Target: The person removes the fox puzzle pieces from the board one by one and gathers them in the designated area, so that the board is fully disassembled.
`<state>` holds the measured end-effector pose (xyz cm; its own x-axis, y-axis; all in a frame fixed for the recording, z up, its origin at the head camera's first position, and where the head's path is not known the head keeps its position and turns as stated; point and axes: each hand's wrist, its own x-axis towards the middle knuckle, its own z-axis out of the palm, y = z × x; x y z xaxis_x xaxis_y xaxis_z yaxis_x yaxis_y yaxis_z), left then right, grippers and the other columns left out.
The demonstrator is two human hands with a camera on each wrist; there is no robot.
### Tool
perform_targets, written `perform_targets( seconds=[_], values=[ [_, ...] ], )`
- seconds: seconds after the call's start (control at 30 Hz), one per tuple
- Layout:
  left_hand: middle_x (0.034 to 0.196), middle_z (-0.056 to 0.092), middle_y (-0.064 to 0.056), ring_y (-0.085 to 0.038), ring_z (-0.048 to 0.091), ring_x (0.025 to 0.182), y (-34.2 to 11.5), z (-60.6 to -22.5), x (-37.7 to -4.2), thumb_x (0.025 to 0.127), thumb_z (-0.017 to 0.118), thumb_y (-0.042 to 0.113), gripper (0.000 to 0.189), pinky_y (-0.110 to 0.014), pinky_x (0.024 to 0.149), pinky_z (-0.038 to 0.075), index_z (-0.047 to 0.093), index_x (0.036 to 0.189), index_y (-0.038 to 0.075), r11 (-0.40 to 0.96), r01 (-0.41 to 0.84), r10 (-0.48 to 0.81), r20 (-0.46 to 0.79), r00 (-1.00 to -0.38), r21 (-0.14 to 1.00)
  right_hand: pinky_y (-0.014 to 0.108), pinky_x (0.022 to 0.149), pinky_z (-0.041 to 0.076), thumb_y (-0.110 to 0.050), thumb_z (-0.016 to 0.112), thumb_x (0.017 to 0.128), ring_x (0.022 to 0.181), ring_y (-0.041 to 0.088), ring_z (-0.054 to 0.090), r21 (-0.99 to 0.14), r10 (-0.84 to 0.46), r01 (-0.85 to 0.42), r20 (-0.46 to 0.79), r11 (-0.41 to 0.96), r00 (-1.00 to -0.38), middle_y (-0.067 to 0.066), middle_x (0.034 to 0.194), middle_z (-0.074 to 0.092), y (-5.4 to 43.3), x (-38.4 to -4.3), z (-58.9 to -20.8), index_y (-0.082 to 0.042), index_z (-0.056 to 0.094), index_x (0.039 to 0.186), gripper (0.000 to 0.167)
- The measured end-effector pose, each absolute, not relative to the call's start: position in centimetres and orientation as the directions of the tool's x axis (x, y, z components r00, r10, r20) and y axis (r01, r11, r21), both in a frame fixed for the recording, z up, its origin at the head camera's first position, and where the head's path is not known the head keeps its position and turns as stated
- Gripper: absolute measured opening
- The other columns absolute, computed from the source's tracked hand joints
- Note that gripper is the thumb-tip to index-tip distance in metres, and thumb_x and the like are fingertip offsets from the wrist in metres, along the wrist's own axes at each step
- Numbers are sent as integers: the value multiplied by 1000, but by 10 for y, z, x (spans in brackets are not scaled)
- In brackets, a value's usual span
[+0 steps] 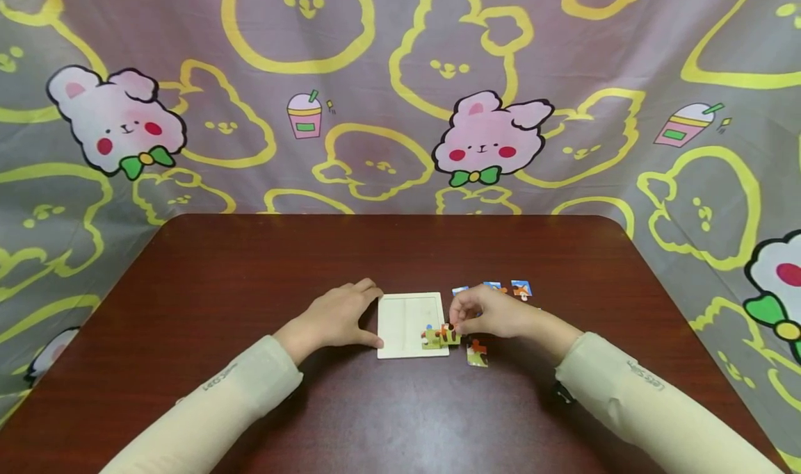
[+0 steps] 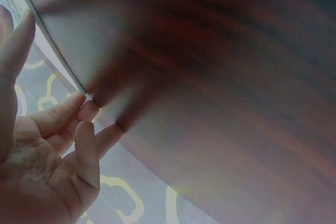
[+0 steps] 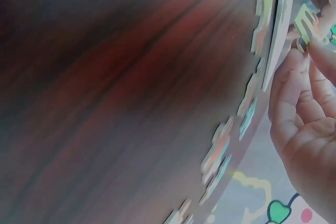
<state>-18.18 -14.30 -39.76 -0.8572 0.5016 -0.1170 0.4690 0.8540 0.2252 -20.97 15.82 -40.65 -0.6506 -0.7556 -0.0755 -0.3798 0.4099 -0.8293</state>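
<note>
A pale wooden puzzle tray [image 1: 400, 321] lies flat on the table. My left hand [image 1: 334, 320] rests at its left side, the thumb at the near corner and the fingertips at the far corner. My right hand [image 1: 494, 312] pinches a green and orange striped puzzle piece [image 1: 448, 334] between thumb and fingertips, over the tray's near right part. In the right wrist view that piece [image 3: 306, 23] is tilted up off the table. Beside it, a green puzzle piece with a blue spot [image 1: 429, 339] shows over the tray's near side.
One loose orange and green piece [image 1: 478, 354] lies just right of the tray. Behind my right hand are several more pieces, among them a blue-topped one [image 1: 521, 289]; the hand partly covers some. A patterned cloth [image 1: 375, 99] hangs behind the dark red table [image 1: 250, 265].
</note>
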Motion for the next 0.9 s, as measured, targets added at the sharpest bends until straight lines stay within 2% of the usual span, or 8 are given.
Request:
perform_targets(
  seconds=[0.13, 0.37, 0.47, 0.63, 0.9],
  values=[
    [133, 57, -7, -29, 60, 118, -143, -397, -181, 73, 84, 53, 84, -45, 97, 50, 55, 138, 6, 851, 474, 506, -114, -855, 225, 24, 71, 49, 0, 70, 88, 74, 7, 58, -821, -733, -365, -92, 439, -674, 2, 81, 66, 169, -208, -403, -2, 65, 88, 6],
    [135, 56, -7, -29, 59, 120, -143, -397, -181, 73, 83, 53, 85, -45, 98, 50, 55, 138, 7, 854, 472, 504, -117, -856, 220, 25, 51, 45, -9, 72, 90, 66, 8, 55, -811, -695, -323, -137, 489, -706, 2, 81, 65, 187, -205, -399, -2, 65, 91, 10],
    [135, 56, -6, -29, 59, 120, -143, -397, -182, 73, 83, 54, 85, -45, 98, 50, 55, 139, 7, 854, 472, 503, -120, -856, 217, 27, 56, 49, -6, 71, 89, 64, 11, 55, -816, -682, -300, -150, 494, -716, 2, 79, 65, 195, -204, -400, -2, 65, 90, 7],
    [134, 56, -6, -29, 60, 119, -143, -397, -182, 73, 83, 54, 85, -45, 98, 50, 55, 139, 8, 856, 471, 501, -120, -857, 214, 27, 65, 53, 2, 68, 88, 69, 9, 59, -846, -684, -282, -125, 452, -719, 5, 79, 64, 207, -201, -401, -2, 65, 89, 5],
    [134, 57, -6, -29, 60, 118, -144, -397, -182, 73, 83, 54, 85, -45, 97, 50, 55, 139, 7, 852, 474, 506, -117, -855, 220, 29, 69, 55, -1, 69, 89, 74, 6, 61, -858, -677, -252, -141, 448, -723, 7, 83, 63, 224, -195, -396, 4, 65, 93, 7]
  ],
)
